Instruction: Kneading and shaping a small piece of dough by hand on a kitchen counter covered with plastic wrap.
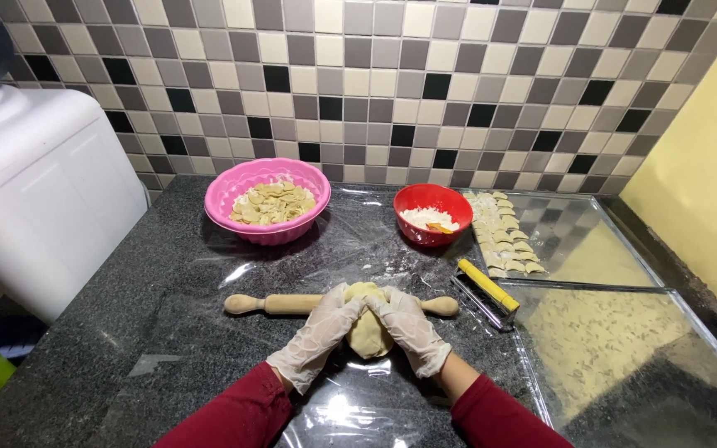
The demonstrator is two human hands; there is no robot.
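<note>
Head view: a dough lump (368, 328) is cupped btwn gloved left hand (319, 336) & right hand (408, 329), fingers curled round it, pressed to the film-covered bench (168, 332) just in front of the rolling pin (292, 304), prob. for shaping. Pink bowl (267, 201) is filled w/ dough pieces; red bowl (432, 214) w/ white filling.

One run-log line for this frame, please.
left hand + right hand: gloved, cupping dough lump | rolling pin: behind, on counter
</note>
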